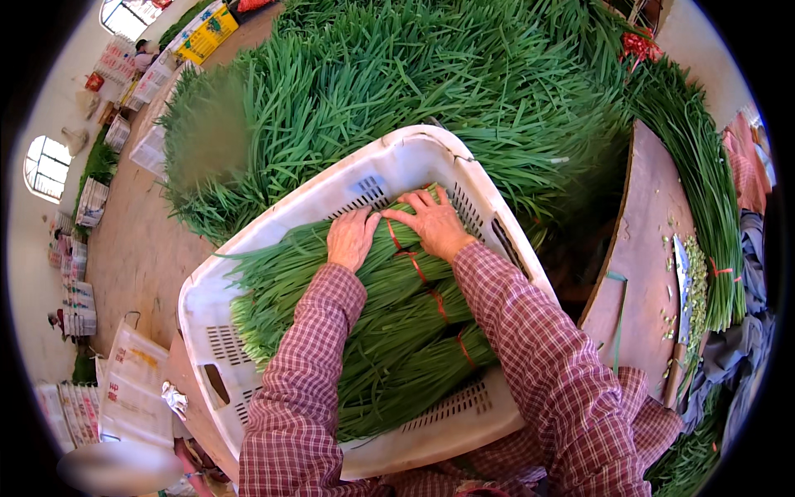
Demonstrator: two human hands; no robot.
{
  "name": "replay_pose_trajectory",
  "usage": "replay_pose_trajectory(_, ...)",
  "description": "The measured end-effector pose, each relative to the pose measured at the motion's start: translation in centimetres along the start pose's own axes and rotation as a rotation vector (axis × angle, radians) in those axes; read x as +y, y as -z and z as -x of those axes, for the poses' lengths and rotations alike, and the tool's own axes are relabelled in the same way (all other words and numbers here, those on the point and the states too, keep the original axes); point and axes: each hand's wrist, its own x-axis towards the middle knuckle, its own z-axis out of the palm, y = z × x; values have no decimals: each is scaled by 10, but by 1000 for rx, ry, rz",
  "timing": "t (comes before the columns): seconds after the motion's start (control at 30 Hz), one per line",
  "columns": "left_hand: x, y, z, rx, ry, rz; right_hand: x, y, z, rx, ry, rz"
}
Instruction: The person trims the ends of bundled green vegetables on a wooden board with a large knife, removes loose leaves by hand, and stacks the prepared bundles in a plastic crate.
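In front of me, a white plastic crate [199, 290] with slotted walls holds several tied bundles of garlic chives [381, 348], laid side by side. Red ties [437, 305] cross their middles. My left hand [351, 238] is closed over the farthest bundle, close to its tie. Just to the right, my right hand [435, 222] grips the same bundle, its thumb reaching toward my left hand and its fingers curling over the far side. The fingertips of both hands are partly hidden. The cut pale ends of the bundles point left.
Beyond the crate rises a large heap of loose chives [397, 91]. On a board [646, 215] at the right lie a knife [681, 286], scraps [697, 277] and a long tied bunch [704, 182]. White boxes [137, 373] stand on the left; a person [145, 56] is far off.
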Motion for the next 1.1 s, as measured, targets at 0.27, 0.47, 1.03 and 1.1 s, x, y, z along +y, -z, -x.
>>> replay_pose_trajectory(0.27,22,-33,49,118,68,-106,-9,-6,28,-263,-20,-58)
replay_pose_trajectory(0.47,15,-49,34,147,29,-212,-3,0,27,-182,-99,-29)
replay_pose_trajectory(1.03,19,-13,33,300,-118,64,-72,54,151,-862,-272,79)
replay_pose_trajectory(1.1,53,-3,50,171,-169,143,-63,74,155,-837,-334,17)
